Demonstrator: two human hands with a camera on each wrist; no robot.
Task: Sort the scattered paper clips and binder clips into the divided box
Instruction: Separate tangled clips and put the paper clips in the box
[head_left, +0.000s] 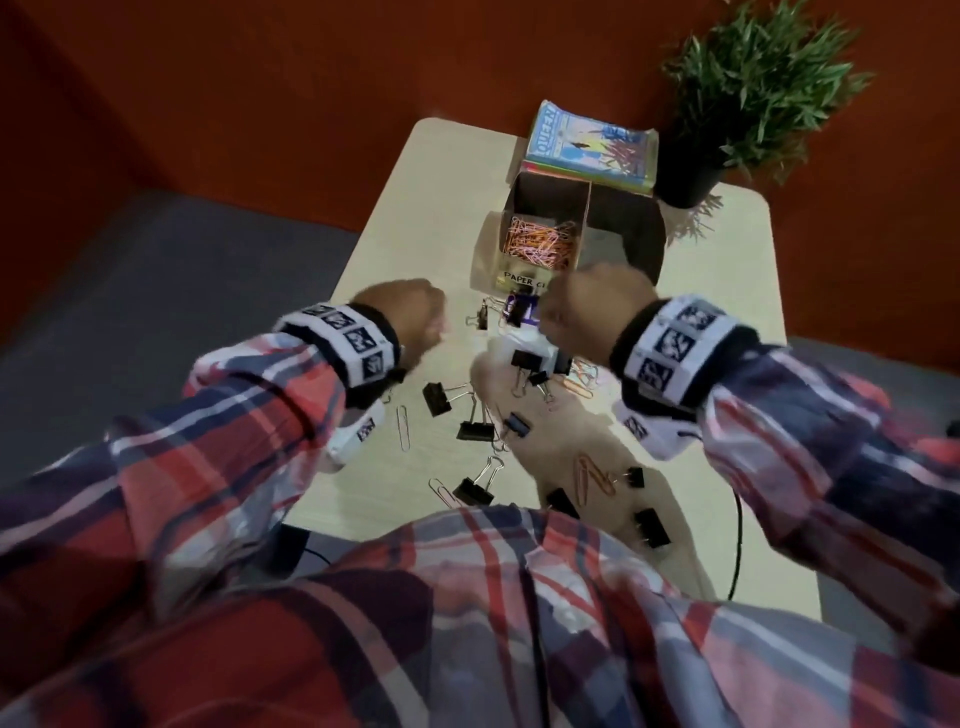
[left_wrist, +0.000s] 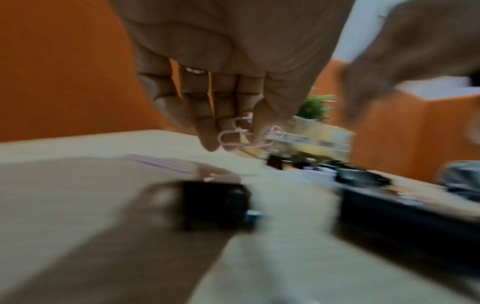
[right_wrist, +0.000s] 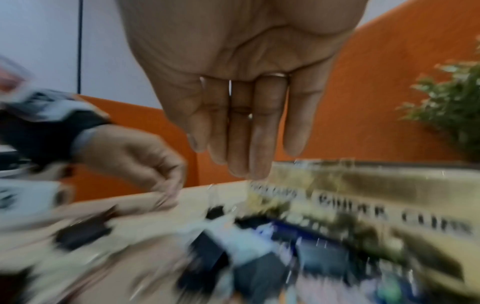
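**Left hand pinches pink paper clips; right hand slack above the clip pile**

The left hand (left_wrist: 228, 67) hangs over the left side of the pale table (head_left: 426, 171), its thumb and fingertips (left_wrist: 207, 142) pinching a small bunch of pink paper clips (left_wrist: 246, 137) just above the tabletop. The right hand (right_wrist: 241, 82) is held in front of the divided box (head_left: 545, 208), fingers straight, close together and pointing down, gripping nothing; its fingertips (right_wrist: 257, 164) sit near the box's front wall, which carries hand-lettered labels.

The box stands at the middle of the table, beyond both hands. Its left compartment holds a heap of pink and orange paper clips (head_left: 535, 241); the right compartment (head_left: 623, 223) looks dark, and its contents cannot be made out.

Between and behind the two wrists, black binder clips (head_left: 475, 428) and loose paper clips (head_left: 402, 423) lie scattered across the table toward the person's body. A denser cluster sits under the right hand beside a small blue and white package (head_left: 524, 312), which lies just in front of the box.

A stack of books (head_left: 592, 143) lies just behind the box, with a potted plant (head_left: 748, 88) at the far right corner.
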